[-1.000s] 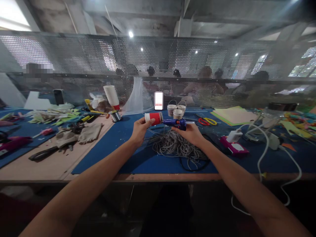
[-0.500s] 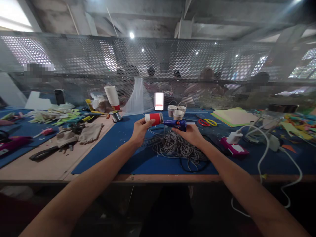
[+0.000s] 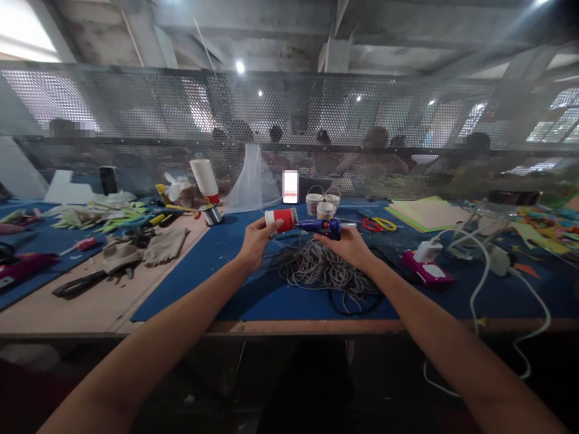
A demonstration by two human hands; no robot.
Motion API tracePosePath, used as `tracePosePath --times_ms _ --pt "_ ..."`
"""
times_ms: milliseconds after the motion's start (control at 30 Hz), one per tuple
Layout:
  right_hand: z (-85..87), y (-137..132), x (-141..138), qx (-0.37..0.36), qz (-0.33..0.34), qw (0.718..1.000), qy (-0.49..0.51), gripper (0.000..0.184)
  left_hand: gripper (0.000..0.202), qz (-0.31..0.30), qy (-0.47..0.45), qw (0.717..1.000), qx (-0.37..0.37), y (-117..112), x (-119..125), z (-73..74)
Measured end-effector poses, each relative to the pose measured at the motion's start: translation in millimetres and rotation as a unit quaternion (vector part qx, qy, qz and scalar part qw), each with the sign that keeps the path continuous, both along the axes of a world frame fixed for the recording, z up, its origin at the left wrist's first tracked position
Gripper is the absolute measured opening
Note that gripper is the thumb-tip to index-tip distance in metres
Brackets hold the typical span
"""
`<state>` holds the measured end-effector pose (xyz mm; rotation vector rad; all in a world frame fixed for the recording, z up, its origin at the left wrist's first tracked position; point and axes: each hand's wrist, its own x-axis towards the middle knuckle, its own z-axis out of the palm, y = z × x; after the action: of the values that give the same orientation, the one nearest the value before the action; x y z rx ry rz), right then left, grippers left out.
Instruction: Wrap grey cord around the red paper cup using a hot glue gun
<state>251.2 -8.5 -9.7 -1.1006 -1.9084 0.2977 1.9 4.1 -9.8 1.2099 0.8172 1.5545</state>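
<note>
A red and white paper cup (image 3: 284, 220) lies sideways in my left hand (image 3: 254, 243), whose fingers are wrapped round its white end. My right hand (image 3: 347, 241) grips a blue hot glue gun (image 3: 319, 225). The gun's nozzle points left and sits at the cup's right end; whether it touches cannot be made out. Below both hands lies a loose heap of grey cord (image 3: 323, 271) on the blue mat (image 3: 194, 292). Just behind the glue gun stand several small cups with handles (image 3: 325, 210).
Red and yellow scissors (image 3: 379, 225) and coloured paper sheets (image 3: 427, 214) lie to the right, near a magenta power strip (image 3: 425, 271) with white cables. At left are stacked paper cups (image 3: 204, 179), a wire spool (image 3: 211, 214) and gloves (image 3: 165, 246). A perforated screen (image 3: 298, 108) stands behind.
Almost nothing differs. Both hands keep the cup and the glue gun in nearly the same place; the whole view has shifted very slightly.
</note>
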Motion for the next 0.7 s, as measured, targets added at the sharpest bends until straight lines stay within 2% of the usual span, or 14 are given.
tracePosePath --times_ms 300,400,500,600,700 --pt "22.1 -11.6 3.5 -0.14 0.03 0.988 0.066 0.036 0.042 -0.024 -0.003 0.999 -0.038 0.1 0.4 -2.0" --pt "23.2 -8.5 7.9 -0.165 0.075 0.979 0.09 0.033 0.043 -0.026 0.001 0.999 -0.047 -2.8 1.9 -0.4" --pt "21.1 -1.2 13.7 -0.187 0.102 0.966 0.143 0.039 0.042 -0.027 -0.005 0.998 -0.054 -5.5 3.2 1.9" --pt "20.5 7.5 22.9 -0.2 0.084 0.964 0.152 0.043 0.039 -0.032 -0.011 0.998 -0.057 -5.6 3.8 2.0" --pt "22.8 14.2 36.8 -0.205 0.017 0.972 0.115 0.049 0.039 -0.039 -0.013 0.998 -0.046 -3.2 3.5 -0.4"
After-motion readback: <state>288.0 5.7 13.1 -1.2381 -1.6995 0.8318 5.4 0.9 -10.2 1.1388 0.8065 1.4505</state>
